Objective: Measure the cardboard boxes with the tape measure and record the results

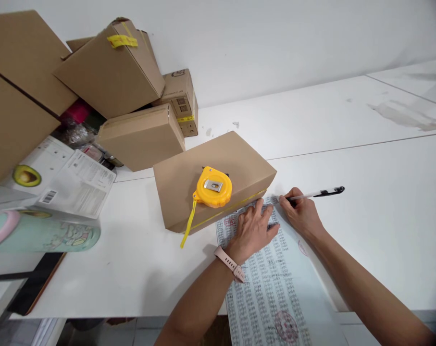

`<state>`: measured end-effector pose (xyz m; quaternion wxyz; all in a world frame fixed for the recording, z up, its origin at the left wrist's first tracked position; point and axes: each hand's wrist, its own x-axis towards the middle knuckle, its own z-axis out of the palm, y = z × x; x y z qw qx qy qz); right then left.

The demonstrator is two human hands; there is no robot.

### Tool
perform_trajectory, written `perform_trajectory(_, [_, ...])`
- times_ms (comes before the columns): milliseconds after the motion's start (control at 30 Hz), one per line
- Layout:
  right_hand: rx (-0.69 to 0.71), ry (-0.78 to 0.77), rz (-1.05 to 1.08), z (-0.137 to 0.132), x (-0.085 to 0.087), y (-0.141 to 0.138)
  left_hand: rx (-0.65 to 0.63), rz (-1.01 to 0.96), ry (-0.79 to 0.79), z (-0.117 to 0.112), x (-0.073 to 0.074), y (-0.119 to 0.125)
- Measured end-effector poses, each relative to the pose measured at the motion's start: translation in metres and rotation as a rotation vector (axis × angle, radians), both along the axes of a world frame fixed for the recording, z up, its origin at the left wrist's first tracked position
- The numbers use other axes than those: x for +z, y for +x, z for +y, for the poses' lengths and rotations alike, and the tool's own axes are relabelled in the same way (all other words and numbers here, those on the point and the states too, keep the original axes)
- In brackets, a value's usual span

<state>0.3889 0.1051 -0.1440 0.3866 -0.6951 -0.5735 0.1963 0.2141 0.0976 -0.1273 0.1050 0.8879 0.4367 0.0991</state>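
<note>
My right hand (pixel 302 211) is closed around a black-and-clear pen (pixel 320 193), its tip end down by the top edge of a long pale blue paper sheet (pixel 266 274). Columns of small dark handwriting and red round stamps cover the sheet, which hangs over the table's front edge. Flat on the paper lies my left hand (pixel 252 230), fingers spread, with a pink band on the wrist. Just beyond the fingertips sits a closed brown cardboard box (pixel 239 156). A yellow tape measure (pixel 214 187) with a yellow strap rests on that box.
Several cardboard boxes (pixel 142 137) are piled at the back left against the wall. A white carton with an avocado picture (pixel 84 178) and a mint-green bottle with a pink loop (pixel 59 233) are at the left. The white table (pixel 383 216) extends right.
</note>
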Motion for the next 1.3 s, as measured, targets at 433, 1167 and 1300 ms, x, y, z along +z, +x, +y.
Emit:
perform_trajectory(433, [-0.020,-0.022,0.041,-0.0013,0.0005,0.0007,0.001,0.013,-0.029,0.0006,0.0033,0.0000])
perform_trajectory(1167, [-0.064,-0.074,0.024,-0.0013,-0.0001,0.0012,0.000,-0.005,-0.027,0.0010,0.0020,-0.0002])
perform_trajectory(1300, [-0.062,-0.073,-0.006,0.0002,-0.0003,0.0007,-0.003,-0.009,-0.029,0.0012,0.0009,-0.0001])
